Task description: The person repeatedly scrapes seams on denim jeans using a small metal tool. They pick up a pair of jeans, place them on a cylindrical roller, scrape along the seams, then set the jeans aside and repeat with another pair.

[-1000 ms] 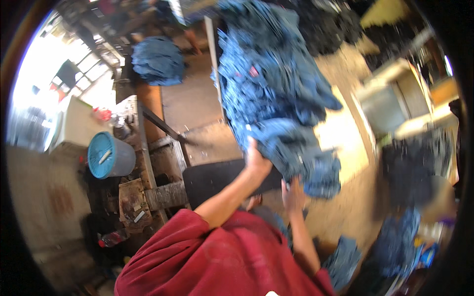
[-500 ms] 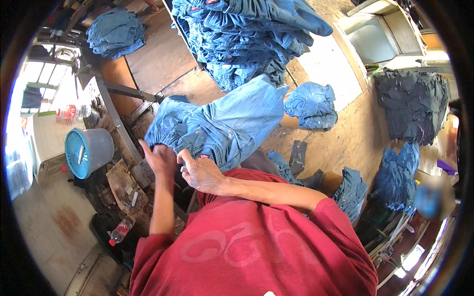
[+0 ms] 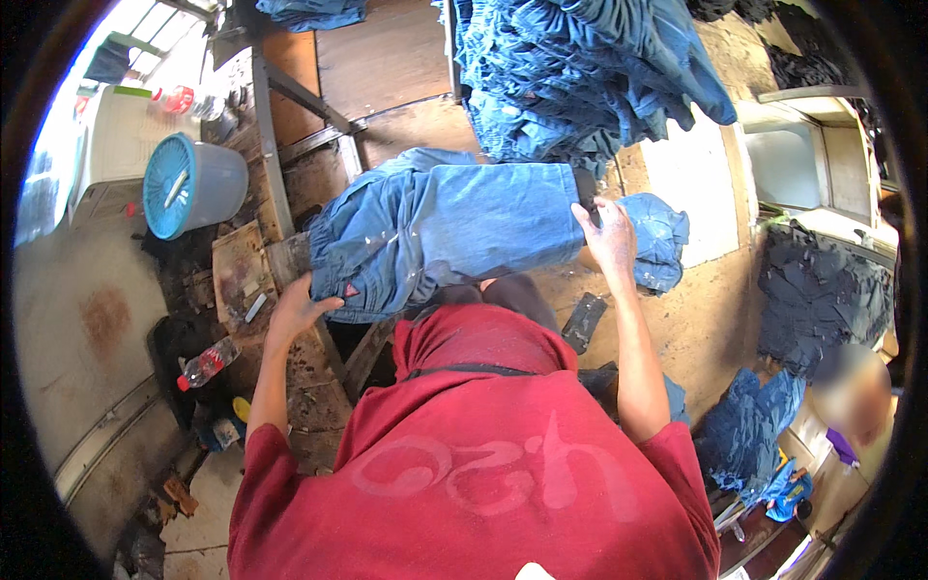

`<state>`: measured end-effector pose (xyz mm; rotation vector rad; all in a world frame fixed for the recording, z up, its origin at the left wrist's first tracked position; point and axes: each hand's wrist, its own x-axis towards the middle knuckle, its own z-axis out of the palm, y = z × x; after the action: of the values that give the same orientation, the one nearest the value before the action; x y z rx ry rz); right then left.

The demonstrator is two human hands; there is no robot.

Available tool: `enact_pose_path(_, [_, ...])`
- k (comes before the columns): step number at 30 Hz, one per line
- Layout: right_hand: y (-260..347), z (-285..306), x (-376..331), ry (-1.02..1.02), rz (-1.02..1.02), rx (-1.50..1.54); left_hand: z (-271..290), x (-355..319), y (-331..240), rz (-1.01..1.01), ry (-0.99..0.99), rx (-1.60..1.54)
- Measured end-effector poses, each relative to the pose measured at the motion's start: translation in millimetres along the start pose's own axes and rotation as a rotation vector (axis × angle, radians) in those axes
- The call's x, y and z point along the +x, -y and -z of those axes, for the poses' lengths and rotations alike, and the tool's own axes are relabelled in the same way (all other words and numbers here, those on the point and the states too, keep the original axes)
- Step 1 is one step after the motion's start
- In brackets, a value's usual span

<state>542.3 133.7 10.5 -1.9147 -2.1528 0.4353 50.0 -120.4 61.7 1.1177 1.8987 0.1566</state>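
Observation:
A pair of blue denim trousers (image 3: 493, 217) stretches sideways before me, its gathered waist at the left and its straight leg hem at the right. My left hand (image 3: 295, 311) is at the near corner of the waistband, thumb spread from the fingers, beside a small red patch. At the hem end, my right hand (image 3: 611, 237) has its thumb against the cloth edge and its fingers curved apart from it. A dark end of something sticks out just past the hem; most of what lies under the cloth is hidden.
A tall pile of blue denim (image 3: 570, 77) rises ahead, with a smaller bundle (image 3: 652, 237) near my right hand. Dark stacked cloth (image 3: 822, 290) lies at the right. A lidded bucket (image 3: 198, 184) and a bottle (image 3: 208, 362) are at the left. Another person (image 3: 851, 396) shows at far right.
My hands were together at the waistband. My right hand has moved right to the hem, and the trouser leg now lies straight and flatter. My view has shifted.

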Motion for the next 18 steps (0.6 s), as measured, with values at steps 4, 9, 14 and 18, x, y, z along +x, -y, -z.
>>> enact_pose_path(4, [6.0, -13.2, -37.5, 0.051, -0.148, 0.040, 8.7, 12.6, -66.2, -0.243, -0.819, 0.463])
enact_pose_path(9, [-5.0, -29.4, -68.0, 0.017, -0.168, 0.113, -3.0, 138.4, -169.5, -0.591, -0.165, -0.063])
enact_pose_path(14, [-39.9, -29.1, -84.3, -0.058, -0.243, 0.321, -65.4, 272.7, -224.4, -0.197, 0.455, -0.372])
enact_pose_path(18, [-50.6, 7.1, -106.6, 0.054, -0.423, 0.541, -77.7, 312.0, -225.5, -0.099, 0.743, 0.028])
